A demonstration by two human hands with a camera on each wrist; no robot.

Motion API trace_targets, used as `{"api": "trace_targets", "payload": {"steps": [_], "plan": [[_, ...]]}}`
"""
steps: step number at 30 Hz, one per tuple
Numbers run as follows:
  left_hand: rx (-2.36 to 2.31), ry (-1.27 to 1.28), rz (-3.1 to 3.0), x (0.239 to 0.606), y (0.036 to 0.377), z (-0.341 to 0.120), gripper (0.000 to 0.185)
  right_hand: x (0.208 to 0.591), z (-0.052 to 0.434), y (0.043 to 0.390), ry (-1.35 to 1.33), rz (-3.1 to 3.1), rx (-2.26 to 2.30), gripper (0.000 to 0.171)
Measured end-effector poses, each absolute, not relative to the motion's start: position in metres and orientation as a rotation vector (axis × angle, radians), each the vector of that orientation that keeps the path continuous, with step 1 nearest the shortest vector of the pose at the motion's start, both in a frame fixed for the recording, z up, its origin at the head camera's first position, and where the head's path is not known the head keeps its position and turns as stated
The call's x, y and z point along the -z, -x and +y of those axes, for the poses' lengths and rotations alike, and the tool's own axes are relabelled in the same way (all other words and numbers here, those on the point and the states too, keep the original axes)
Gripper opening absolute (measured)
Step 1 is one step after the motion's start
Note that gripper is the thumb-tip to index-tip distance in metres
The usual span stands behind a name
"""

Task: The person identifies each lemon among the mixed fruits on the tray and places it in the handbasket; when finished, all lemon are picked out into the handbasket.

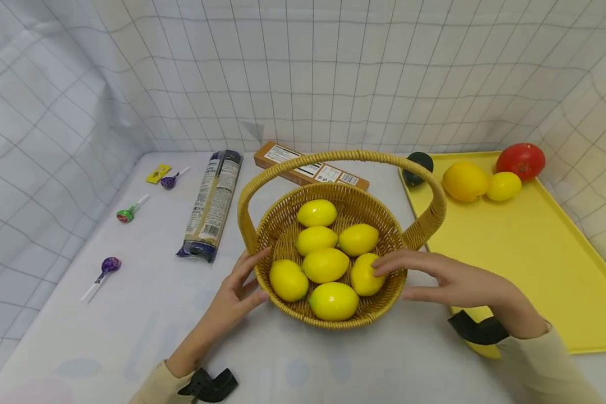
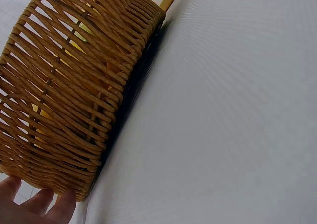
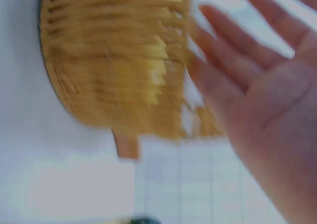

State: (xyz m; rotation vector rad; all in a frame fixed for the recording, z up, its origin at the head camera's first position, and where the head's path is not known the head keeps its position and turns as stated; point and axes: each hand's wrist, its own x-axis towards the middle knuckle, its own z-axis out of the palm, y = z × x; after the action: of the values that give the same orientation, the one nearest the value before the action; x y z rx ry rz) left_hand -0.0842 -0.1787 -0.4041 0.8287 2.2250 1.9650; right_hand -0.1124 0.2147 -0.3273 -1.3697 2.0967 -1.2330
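A round wicker basket (image 1: 278, 307) with a tall arched handle stands on the table and holds several yellow lemons (image 1: 326, 265). On its left side my left hand (image 1: 229, 306) rests fingers and thumb against the rim and wall. The left wrist view shows those fingertips (image 2: 62, 206) right at the woven wall (image 2: 64, 85). At the opposite side, my right hand (image 1: 451, 280) reaches over the rim with extended fingers, and its fingertips overlap the rightmost lemon (image 1: 367, 276). In the blurred right wrist view its fingers (image 3: 233, 60) are spread beside the basket, gripping nothing.
A yellow tray (image 1: 515, 252) on the right bears an orange-yellow fruit (image 1: 466, 181), a lemon (image 1: 504, 186) and a red fruit (image 1: 520, 161). A dark green item (image 1: 418, 168) lies at its corner. Behind the basket is a brown box (image 1: 283, 157); leftward, a long packet (image 1: 212, 205) and lollipops (image 1: 111, 265).
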Motion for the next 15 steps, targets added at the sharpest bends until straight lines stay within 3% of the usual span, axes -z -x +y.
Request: {"api": "trace_targets", "payload": {"steps": [5, 8, 12, 15], "plan": [[-1.959, -0.818, 2.256, 0.401, 0.085, -0.182, 0.061, 0.314, 0.273, 0.130, 1.398, 2.030, 1.392, 0.048], [-1.959, -0.807, 2.264, 0.400, 0.085, -0.184, 0.061, 0.316, 0.305, 0.158, 1.157, 2.007, 1.867, 0.038], [-1.960, -0.799, 2.261, 0.401, 0.085, -0.184, 0.061, 0.328, 0.335, 0.197, 0.382, 2.079, 2.540, 0.028], [-1.963, -0.811, 2.253, 0.403, 0.086, -0.182, 0.061, 0.341, 0.353, 0.216, -0.302, 2.267, 2.450, 0.027]]}}
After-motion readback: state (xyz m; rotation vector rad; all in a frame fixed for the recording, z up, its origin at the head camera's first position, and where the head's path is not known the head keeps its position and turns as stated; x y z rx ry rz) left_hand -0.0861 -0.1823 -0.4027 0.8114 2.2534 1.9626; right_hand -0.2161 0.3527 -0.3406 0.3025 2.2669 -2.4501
